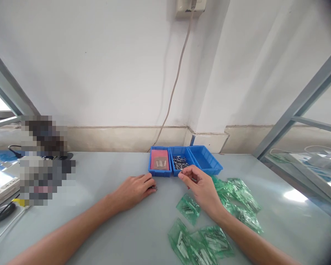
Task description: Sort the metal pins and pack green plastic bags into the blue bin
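Observation:
My left hand (135,189) lies low on the grey table (105,228) with its fingers curled over a small metal part (153,188), just in front of the left blue bin (160,163), which holds a pink sheet. My right hand (200,182) hovers with thumb and fingers pinched together near the front edge of the middle blue bin (181,162), which is full of small metal pins. What the pinch holds is too small to make out. Several green plastic bags (206,235) of parts lie scattered under and around my right forearm.
A third blue bin (206,159) stands to the right of the other two. A blurred-out region (44,158) and white boxes (1,184) sit at the far left. A cable (173,88) hangs down the white wall. Metal frame bars (298,110) rise on the right.

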{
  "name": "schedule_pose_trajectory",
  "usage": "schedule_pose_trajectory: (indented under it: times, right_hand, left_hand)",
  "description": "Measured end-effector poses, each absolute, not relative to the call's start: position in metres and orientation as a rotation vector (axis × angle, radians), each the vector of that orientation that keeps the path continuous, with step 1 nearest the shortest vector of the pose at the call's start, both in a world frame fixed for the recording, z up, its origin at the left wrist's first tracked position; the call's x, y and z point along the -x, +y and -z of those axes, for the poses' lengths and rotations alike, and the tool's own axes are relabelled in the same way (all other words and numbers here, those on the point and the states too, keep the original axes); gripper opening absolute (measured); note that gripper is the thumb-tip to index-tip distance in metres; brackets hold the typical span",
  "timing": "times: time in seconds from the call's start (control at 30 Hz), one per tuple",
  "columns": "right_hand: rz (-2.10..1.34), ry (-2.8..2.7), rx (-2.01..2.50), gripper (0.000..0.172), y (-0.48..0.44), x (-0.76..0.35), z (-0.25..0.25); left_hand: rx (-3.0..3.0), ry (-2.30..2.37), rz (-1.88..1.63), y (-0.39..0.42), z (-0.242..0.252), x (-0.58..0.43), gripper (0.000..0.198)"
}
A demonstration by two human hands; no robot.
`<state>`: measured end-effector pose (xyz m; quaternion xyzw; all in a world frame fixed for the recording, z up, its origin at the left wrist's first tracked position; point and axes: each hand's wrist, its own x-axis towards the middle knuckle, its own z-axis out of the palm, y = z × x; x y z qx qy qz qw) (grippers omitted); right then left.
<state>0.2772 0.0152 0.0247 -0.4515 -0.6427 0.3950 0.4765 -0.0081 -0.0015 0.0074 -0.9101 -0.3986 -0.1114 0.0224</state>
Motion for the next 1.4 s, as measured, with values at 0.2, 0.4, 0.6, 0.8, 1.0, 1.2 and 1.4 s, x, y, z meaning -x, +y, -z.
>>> schedule_pose_trajectory:
  times: [0.2, 0.4, 0.6, 0.8, 1.0, 1.2, 1.4]
  right_hand:
    - [-1.078, -1.483, 1.077, 0.040, 0.015, -0.277, -0.024]
    - [-1.018, -1.514, 1.095, 0.037, 0.013, -0.275, -0.026]
    - [-0.804, -1.498, 1.126, 0.041, 0.009, -0.278, -0.030]
    - [-0.924, -1.481, 1.125, 0.050, 0.010, -0.276, -0.029]
    - [-1.118, -1.326, 1.092, 0.055, 0.015, -0.275, -0.025]
    - [-1.177, -1.278, 1.064, 0.058, 0.013, -0.274, -0.034]
    - [-0.864, -1.863, 1.027, 0.035, 0.003, -0.273, -0.031]
  left_hand:
    - [2.831, -1.248, 0.324, -0.002, -0.008, 0.008, 0.023]
    - [2.844, -1.244, 0.364, 0.000, -0.008, 0.008, 0.023]
    - [2.854, -1.254, 0.403, -0.001, -0.008, 0.008, 0.024]
    - [2.818, -1.292, 0.390, -0.001, -0.004, 0.009, 0.023]
    - [2.717, -1.467, 0.357, -0.001, -0.002, 0.007, 0.025]
    - [2.799, -1.414, 0.386, 0.000, -0.003, 0.008, 0.024]
    - [2.906, -1.297, 0.510, 0.000, 0.000, 0.008, 0.024]
